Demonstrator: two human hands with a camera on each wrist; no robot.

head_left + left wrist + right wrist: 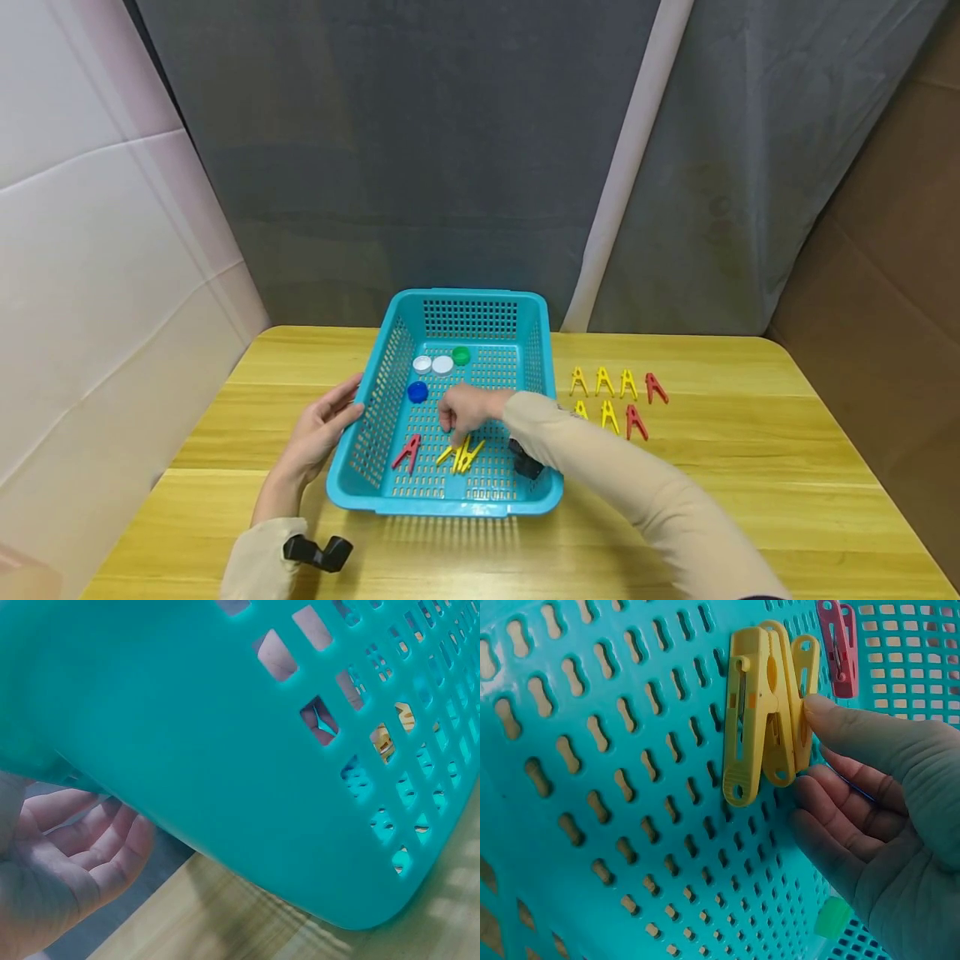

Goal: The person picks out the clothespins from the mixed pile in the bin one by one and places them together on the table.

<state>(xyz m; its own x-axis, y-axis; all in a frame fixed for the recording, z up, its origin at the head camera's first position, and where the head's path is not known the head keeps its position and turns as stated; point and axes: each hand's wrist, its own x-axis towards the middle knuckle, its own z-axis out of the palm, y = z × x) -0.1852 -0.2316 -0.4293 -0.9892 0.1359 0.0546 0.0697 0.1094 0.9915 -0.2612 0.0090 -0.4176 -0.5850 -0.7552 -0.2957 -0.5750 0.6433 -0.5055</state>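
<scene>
A turquoise basket [442,507] stands on the table, its side wall [187,750] filling much of the left wrist view. My left hand [318,433] grips its left rim, thumb on top and fingers below the edge. Inside the basket, my right hand [465,408] reaches down to a small cluster of yellow clothespins [467,458]. In the right wrist view, the right hand [877,795] pinches the nearest yellow clothespin [805,682] between thumb and fingers. Another yellow clothespin [746,712] lies beside it. A red clothespin [407,452] rests to the left on the basket floor.
Deeper in the basket are a blue cap [417,392], a white cap [422,364], another white cap [443,366] and a green cap [461,356]. Right of the basket, yellow clothespins [603,381] and red clothespins [636,422] lie in two rows on the table [750,483].
</scene>
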